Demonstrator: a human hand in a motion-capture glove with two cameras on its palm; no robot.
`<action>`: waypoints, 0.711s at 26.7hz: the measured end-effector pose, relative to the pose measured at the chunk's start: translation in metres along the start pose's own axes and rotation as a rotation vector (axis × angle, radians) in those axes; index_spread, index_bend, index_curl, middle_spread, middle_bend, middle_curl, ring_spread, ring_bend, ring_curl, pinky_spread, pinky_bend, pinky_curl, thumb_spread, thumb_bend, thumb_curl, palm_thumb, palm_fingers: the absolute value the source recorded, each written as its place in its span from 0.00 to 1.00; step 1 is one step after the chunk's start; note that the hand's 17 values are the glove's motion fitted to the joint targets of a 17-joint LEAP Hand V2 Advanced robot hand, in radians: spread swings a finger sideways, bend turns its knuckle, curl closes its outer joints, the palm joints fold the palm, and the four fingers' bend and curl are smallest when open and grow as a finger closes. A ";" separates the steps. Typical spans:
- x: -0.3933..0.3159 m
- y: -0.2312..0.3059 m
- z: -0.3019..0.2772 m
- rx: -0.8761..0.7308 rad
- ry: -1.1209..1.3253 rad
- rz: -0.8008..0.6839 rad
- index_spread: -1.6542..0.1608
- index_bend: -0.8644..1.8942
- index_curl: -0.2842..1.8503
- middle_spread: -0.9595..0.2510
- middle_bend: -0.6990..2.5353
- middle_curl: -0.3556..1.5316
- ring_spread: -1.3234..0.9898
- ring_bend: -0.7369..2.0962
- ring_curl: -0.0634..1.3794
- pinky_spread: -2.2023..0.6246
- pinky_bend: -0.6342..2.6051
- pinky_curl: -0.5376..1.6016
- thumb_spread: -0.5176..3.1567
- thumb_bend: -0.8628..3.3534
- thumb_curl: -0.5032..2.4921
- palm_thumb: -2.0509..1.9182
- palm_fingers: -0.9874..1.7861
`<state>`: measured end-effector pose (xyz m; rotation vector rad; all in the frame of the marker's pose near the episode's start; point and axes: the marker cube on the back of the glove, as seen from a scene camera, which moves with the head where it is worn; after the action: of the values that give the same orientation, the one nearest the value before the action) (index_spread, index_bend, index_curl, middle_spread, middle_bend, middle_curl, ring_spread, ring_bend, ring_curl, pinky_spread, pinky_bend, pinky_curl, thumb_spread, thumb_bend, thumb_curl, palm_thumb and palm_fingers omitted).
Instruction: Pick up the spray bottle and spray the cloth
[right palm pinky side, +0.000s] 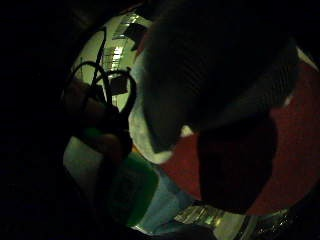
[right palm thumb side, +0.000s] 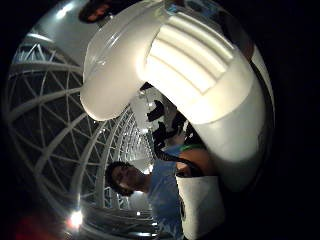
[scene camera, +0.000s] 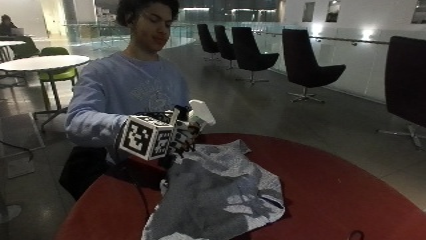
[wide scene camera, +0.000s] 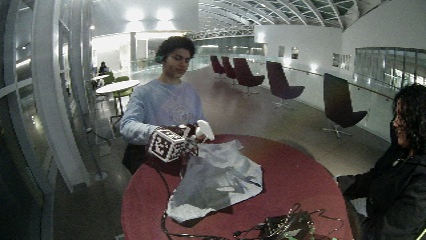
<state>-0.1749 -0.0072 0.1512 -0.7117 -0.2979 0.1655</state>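
Fingers (scene camera: 185, 136) of the gloved right hand (scene camera: 180, 140) appear curled round the spray bottle (scene camera: 198, 116), which is held upright above the red table (scene camera: 346, 185), its white head pointed toward four o'clock at the crumpled grey cloth (scene camera: 223, 192).

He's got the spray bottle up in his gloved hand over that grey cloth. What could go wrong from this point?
The spray bottle is lifted in the gloved right hand at the near edge of the grey cloth, so spray might land on the red table rather than the cloth. The cloth lies crumpled, so its folds may stay dry. Cables lie on the same table, and stray mist could possibly reach them.
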 end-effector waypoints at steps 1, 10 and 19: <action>-0.007 -0.004 0.003 0.006 -0.009 -0.032 0.81 0.36 0.30 0.78 0.34 0.44 0.56 0.49 0.33 0.81 0.31 0.42 0.40 0.20 0.36 0.72 0.79; -0.080 -0.063 0.088 -0.054 -0.155 -0.356 0.80 0.37 0.31 0.76 0.33 0.44 0.56 0.49 0.33 0.81 0.30 0.42 0.39 0.20 0.36 0.72 0.77; -0.109 -0.152 0.207 -0.052 -0.197 -0.498 0.78 0.37 0.32 0.75 0.34 0.45 0.55 0.46 0.32 0.82 0.26 0.41 0.39 0.20 0.36 0.72 0.75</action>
<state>-0.3380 -0.0205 0.3773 -0.6532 -0.6596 -0.2485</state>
